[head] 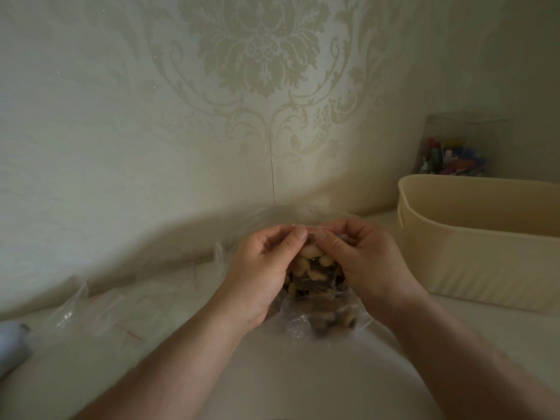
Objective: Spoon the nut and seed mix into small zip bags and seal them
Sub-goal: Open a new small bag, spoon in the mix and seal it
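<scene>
On the pale table (303, 374), loose empty zip bags (100, 310) lie at the left. At centre, the left hand (260, 268) and right hand (363, 262) both pinch the filled zip bag's (312, 274) top edge. A beige tub (485, 244) stands right.

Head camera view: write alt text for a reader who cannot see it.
Two bare hands, left hand and right hand, pinch the top edge of a small clear zip bag filled with a nut and seed mix, held over a pale tabletop. Empty clear bags lie to the left, a cream tub stands to the right, and patterned wallpaper fills the background.
</scene>
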{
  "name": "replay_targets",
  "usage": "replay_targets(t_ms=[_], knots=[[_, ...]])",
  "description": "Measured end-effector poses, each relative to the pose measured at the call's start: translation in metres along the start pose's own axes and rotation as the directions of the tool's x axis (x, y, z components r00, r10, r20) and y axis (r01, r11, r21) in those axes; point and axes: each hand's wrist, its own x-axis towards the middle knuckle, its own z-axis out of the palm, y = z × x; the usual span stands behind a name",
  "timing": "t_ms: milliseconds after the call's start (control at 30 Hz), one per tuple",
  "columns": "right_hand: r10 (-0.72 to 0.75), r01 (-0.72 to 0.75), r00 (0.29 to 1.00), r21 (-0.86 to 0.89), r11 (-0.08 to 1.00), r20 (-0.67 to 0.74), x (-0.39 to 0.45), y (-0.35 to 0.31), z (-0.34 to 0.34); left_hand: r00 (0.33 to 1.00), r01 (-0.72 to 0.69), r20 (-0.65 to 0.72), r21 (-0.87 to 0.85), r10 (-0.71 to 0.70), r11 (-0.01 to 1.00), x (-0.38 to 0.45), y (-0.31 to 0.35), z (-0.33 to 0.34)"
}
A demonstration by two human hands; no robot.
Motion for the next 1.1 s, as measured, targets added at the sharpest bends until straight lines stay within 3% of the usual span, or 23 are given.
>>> replay_targets(t_ms=[200,533,733,800,867,1000,1100], knots=[[0.028,-0.025,0.997,0.035,0.999,-0.078,0.0065,0.0062,-0.0023,0.995,-0.012,-0.094,0.009,0.013,1.0,0.0046,-0.0028,-0.0046],[0.005,-0.023,0.99,-0.132,0.991,-0.138,0.0079,0.0094,-0.0053,0.977,-0.129,-0.161,0.057,0.137,0.99,0.005,0.0,-0.0046],[0.07,-0.07,0.998,0.047,0.996,0.003,0.0057,0.0052,-0.0077,0.99,-0.079,-0.114,0.078,0.088,0.994,0.0019,0.002,-0.005],[0.03,-0.027,0.996,-0.039,0.999,0.087,0.0023,0.0037,-0.0043,0.992,-0.061,-0.103,0.059,0.067,0.996,-0.0002,0.0041,-0.0025],[0.017,-0.011,0.997,-0.085,0.996,0.079,0.0012,0.0047,0.0005,0.995,-0.029,-0.092,0.026,0.031,0.999,-0.0007,0.0047,-0.0017],[0.113,-0.107,0.992,0.115,0.988,-0.055,0.007,0.0074,-0.0002,0.989,0.129,-0.065,-0.102,-0.136,0.986,0.0033,0.0049,-0.004],[0.15,-0.125,0.988,0.368,0.921,-0.038,0.0102,0.0068,-0.0051,0.984,0.174,0.055,-0.108,-0.169,0.979,0.0021,0.006,-0.0026]])
